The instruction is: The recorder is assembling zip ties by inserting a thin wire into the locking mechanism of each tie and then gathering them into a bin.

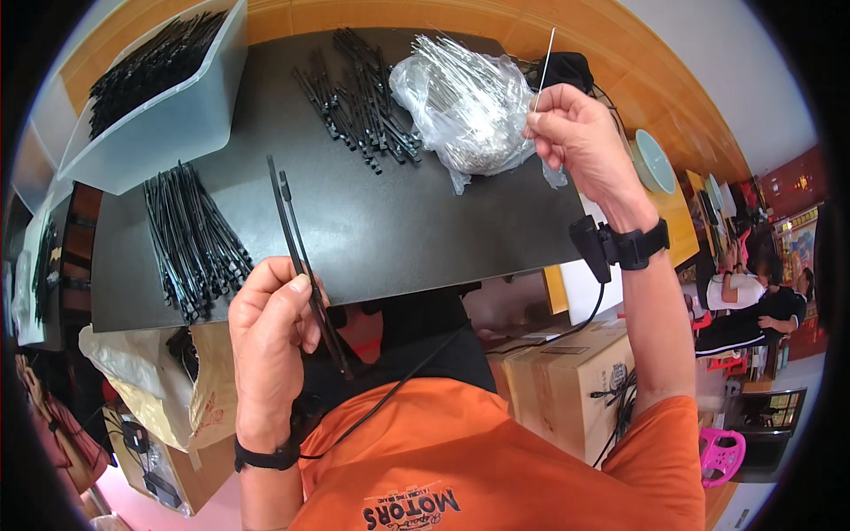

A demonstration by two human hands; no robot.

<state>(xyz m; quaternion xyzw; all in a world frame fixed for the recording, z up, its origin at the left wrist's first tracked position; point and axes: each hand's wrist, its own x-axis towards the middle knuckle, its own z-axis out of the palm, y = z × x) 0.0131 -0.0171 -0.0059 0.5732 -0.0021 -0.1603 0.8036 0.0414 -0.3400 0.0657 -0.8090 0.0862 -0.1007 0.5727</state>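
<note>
Left hand (270,323) pinches two long black plastic strips (301,257) upright so their tips stay free, while my right hand (575,142) nips one thin metal rod (543,66) just above the rod-filled clear bag (465,106) beside it.

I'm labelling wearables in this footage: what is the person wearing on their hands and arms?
Both hands, left and right, are bare. The right wrist has a black strap with a small black box and a thin black cable. The left wrist has a black band. Short orange sleeves.
</note>
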